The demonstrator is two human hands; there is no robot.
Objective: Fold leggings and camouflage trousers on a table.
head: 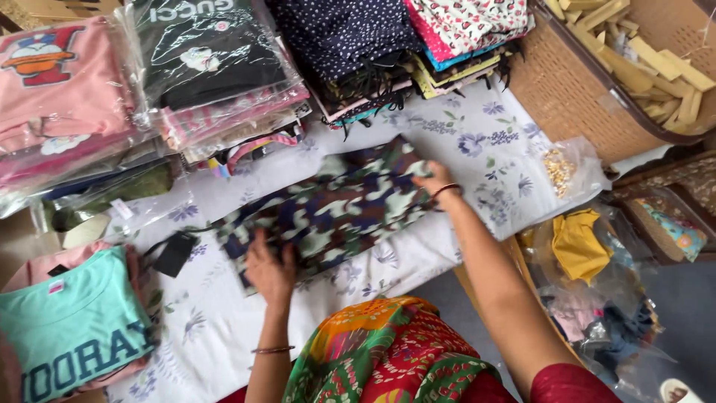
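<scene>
A camouflage-print garment (335, 205) in green, blue, brown and white lies folded on a white sheet with purple flowers (485, 149). My left hand (270, 270) presses flat on the garment's near left part, fingers spread. At the garment's right end, my right hand (435, 181) rests on the cloth's edge, a dark band on the wrist. A black tag (174, 254) on a cord hangs off the garment's left end.
Stacks of bagged and folded clothes (209, 67) line the far side. A teal printed shirt (74, 328) lies at left. A wicker basket (574, 89) with wooden pieces stands at right, above plastic bags of fabric (589, 261).
</scene>
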